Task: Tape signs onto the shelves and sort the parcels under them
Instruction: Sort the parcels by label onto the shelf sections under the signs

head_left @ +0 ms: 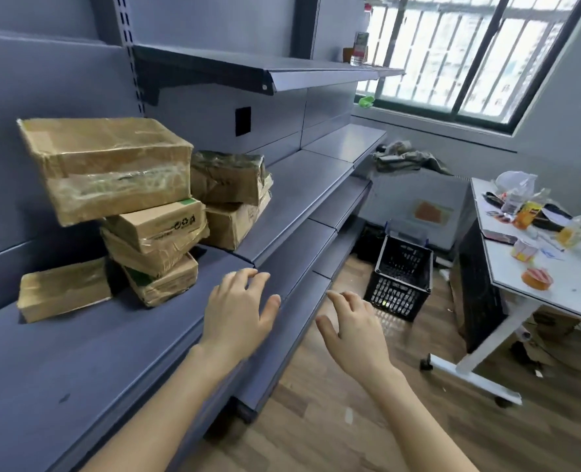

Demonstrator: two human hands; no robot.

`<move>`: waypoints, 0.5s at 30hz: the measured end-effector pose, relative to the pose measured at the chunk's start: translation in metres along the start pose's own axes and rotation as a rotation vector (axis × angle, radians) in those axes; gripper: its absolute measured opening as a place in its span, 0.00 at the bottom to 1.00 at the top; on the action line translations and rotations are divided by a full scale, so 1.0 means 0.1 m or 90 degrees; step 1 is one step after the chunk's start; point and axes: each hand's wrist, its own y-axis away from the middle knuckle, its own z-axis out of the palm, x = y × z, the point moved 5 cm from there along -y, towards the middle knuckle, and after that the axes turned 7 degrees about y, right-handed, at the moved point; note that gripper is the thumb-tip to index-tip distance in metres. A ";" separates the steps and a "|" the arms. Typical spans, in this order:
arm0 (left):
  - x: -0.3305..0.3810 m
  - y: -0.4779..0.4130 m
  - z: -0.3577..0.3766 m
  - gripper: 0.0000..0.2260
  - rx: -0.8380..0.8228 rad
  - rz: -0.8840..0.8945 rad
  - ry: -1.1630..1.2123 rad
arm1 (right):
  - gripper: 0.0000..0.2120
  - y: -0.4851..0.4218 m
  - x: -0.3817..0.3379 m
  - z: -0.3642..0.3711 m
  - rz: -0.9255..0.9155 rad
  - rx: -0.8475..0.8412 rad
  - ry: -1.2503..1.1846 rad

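Head cam: left hand (239,310) over shelf (78,362) front edge, right hand (353,330) beside it, both empty, fingers loosely spread. Parcels (139,206) stacked behind.

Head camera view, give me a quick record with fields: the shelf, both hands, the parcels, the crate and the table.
shelf: grey metal, no sign visible on it
left hand: open, empty, over the shelf's front edge
right hand: open, empty, out past the shelf, above the floor
parcels: brown taped boxes piled unevenly at the shelf's left, largest on top
crate: black, standing on the floor
table: white, at right, cluttered with bottles and small items
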 end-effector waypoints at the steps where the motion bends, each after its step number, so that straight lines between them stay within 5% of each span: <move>1: -0.04 -0.03 -0.02 0.23 0.002 -0.004 0.002 | 0.40 -0.08 -0.03 0.01 -0.008 0.008 -0.009; 9: -0.61 -0.36 -0.53 0.25 0.146 -0.138 -0.054 | 0.23 -1.04 -0.92 0.18 -0.223 -0.019 -0.107; 15: -0.82 -0.36 -1.21 0.24 0.354 -0.222 -0.098 | 0.21 -1.67 -1.57 -0.15 -0.361 0.002 -0.304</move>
